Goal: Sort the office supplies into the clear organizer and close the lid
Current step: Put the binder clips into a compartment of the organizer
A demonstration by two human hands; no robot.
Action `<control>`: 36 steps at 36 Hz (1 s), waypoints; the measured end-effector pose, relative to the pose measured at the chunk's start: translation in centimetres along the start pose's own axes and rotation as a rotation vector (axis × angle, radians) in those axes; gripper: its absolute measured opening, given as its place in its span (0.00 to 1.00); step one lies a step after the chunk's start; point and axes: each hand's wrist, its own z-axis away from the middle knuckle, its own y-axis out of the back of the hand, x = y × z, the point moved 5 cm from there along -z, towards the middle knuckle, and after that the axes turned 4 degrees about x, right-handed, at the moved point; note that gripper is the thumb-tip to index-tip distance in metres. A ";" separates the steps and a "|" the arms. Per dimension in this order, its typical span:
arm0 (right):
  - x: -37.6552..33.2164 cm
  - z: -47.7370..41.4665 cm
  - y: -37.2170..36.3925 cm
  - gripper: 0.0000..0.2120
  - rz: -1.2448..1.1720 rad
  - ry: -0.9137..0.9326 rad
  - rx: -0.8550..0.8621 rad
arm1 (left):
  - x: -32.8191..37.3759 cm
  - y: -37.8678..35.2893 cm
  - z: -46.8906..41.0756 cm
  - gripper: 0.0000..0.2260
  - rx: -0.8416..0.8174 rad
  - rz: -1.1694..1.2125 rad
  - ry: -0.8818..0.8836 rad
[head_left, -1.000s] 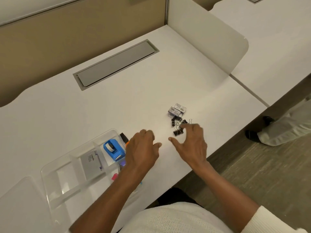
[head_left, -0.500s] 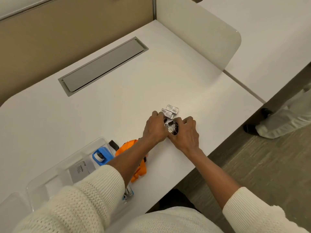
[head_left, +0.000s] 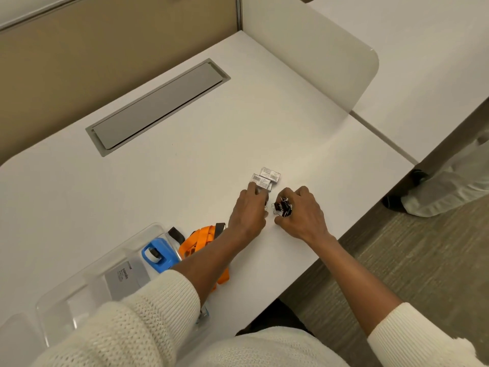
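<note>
A bunch of black binder clips [head_left: 283, 206] is gathered in my right hand [head_left: 303, 217], whose fingers are curled around them just above the white desk [head_left: 164, 186]. My left hand [head_left: 247, 214] lies next to it, its fingertips touching the small grey staple boxes [head_left: 266, 178]; its grip is hidden. The clear organizer [head_left: 149, 229] sits at the lower left, partly under my left sleeve. It holds a blue tape dispenser [head_left: 157, 256] and a grey box [head_left: 124, 277]. An orange lanyard [head_left: 201, 239] lies beside it.
A grey cable hatch [head_left: 158, 105] is set into the desk at the back. A rounded white divider panel [head_left: 312, 51] stands on the right. The desk's front edge runs close behind my right hand. Another person's leg and shoe [head_left: 447, 189] are on the floor at right.
My hands reached the clip pile, closed together over it, then parted. My right hand now keeps the clips and my left hand has shifted up to the staple boxes.
</note>
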 end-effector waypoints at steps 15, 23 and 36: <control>-2.0 0.3 0.0 0.12 -0.077 -0.041 -0.089 | -1.5 0.9 2.0 0.09 0.078 0.165 0.112; -4.4 2.5 1.7 0.12 -0.154 -0.011 -0.095 | -2.9 5.2 7.1 0.08 0.252 0.309 0.152; -19.3 11.4 -1.5 0.13 -0.276 0.314 -0.355 | -11.1 13.3 25.1 0.09 0.585 0.416 0.527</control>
